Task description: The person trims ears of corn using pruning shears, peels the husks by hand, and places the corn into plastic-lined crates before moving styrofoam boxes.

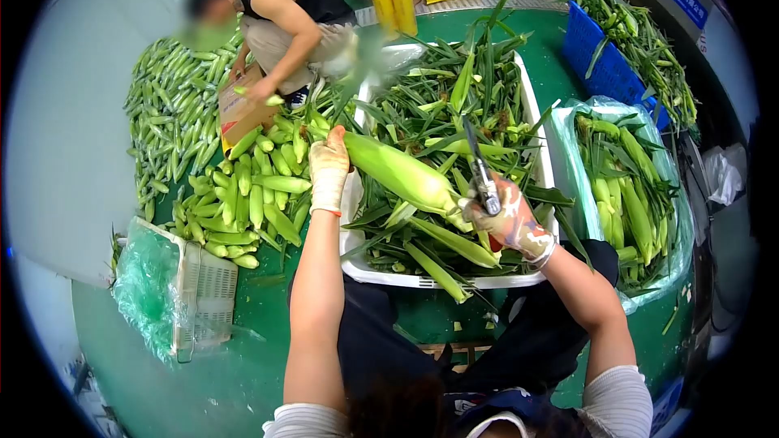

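My left hand (pixel 329 169), in a pale glove, is closed around the narrow end of a large green corn ear (pixel 399 172). The ear lies slanted above a white tub (pixel 529 280), its thick stem end toward my right hand (pixel 511 219). That hand, in a patterned glove, is closed on a long dark metal cutting tool (pixel 482 170) pointing up and away. Its fingers are beside the stem end; whether they touch it I cannot tell. Loose husks and leaves (pixel 422 97) fill the tub, and a few leafy pieces (pixel 438 269) lie at its near edge.
Left of the tub is a pile of trimmed corn (pixel 256 195); a co-worker (pixel 284 20) crouches behind it with a cardboard box (pixel 243 109). More corn (pixel 174 101) covers the floor farther left. A lined crate (pixel 677 219) holds corn at right, near a blue basket (pixel 596 53).
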`<state>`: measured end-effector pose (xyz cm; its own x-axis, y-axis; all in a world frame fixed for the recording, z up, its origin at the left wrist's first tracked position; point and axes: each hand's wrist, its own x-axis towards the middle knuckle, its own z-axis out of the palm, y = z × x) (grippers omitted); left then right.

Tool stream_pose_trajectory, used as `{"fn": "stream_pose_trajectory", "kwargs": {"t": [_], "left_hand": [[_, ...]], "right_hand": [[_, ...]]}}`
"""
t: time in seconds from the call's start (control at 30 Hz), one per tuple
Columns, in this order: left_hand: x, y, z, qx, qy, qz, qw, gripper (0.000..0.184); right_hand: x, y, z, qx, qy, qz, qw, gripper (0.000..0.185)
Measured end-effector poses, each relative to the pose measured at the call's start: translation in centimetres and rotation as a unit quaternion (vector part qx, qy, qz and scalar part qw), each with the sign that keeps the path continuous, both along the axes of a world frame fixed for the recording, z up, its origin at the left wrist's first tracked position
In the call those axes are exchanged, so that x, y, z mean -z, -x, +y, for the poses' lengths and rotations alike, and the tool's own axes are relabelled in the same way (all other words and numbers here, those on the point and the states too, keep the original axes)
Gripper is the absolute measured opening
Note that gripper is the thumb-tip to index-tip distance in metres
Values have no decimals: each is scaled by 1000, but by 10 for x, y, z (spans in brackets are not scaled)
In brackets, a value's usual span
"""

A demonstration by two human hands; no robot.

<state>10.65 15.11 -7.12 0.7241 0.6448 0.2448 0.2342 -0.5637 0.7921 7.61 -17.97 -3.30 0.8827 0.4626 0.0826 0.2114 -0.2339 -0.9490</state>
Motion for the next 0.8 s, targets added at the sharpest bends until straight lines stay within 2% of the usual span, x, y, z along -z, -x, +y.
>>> {"fn": "stream_pose_trajectory", "kwargs": {"t": [0.03, 0.1, 0.17, 0.2, 0.23, 0.3, 0.33, 0.37, 0.4, 0.43, 0.47, 0.5, 0.53, 0.57, 0.67, 0.7, 0.73, 0.77, 0.8], "left_hand": [[-6, 3, 5, -3, 0, 2, 1000, 44], [-27, 15, 30, -29, 121, -29, 992, 42], [-39, 27, 52, -61, 243, -70, 965, 41], [-22, 34, 65, -27, 160, -84, 983, 42], [-5, 27, 76, -3, 100, -90, 991, 43], [-7, 16, 40, 42, 22, -96, 994, 44], [-7, 6, 20, 63, 59, -109, 990, 43], [-5, 0, 0, 82, 101, -122, 984, 42], [-10, 1, -22, 105, 29, -59, 992, 42], [-22, 5, -43, 126, -46, 6, 991, 43], [-38, 7, -67, 151, 197, -8, 969, 43], [-51, 9, -89, 168, 428, -20, 888, 45], [-52, 16, -104, 243, 539, -80, 802, 51], [-72, 29, -124, 252, 552, -74, 791, 49], [-72, 37, -121, 267, 537, -44, 799, 47], [-58, 33, -110, 271, 452, -2, 850, 44], [-51, 32, -103, 270, 362, 42, 891, 43], [-56, 35, -103, 275, 179, 102, 939, 43], [-44, 34, -99, 270, 47, 94, 957, 42]], "right_hand": [[-3, -2, -5, 1, 35, 7, 999, 27], [-11, -1, -19, 32, -92, 109, 989, 28], [-10, -11, -32, 92, 5, -31, 995, 27], [-21, -15, -32, 83, 165, -145, 972, 29], [-15, -27, -23, 37, 260, -133, 956, 44], [5, -26, -5, 65, 276, -118, 952, 60], [-13, -15, 3, 24, 251, -8, 968, 69], [-2, -8, 13, 5, 146, -24, 989, 68], [4, -2, 18, -47, 50, 85, 994, 67], [10, 3, 23, -99, -50, 192, 975, 67], [20, 6, 29, -77, -50, 151, 984, 65], [26, 8, 32, -54, -51, 111, 991, 63], [17, 12, 32, -49, -22, 102, 993, 59], [24, 12, 31, -45, -23, 103, 993, 59], [43, 9, 27, -108, -24, 84, 990, 62], [42, 6, 22, -122, 57, 34, 990, 70], [36, 3, 19, -123, 129, 58, 982, 74], [27, 1, 18, -122, 198, 83, 969, 78], [12, 2, 17, -105, 247, 76, 960, 80]]}}
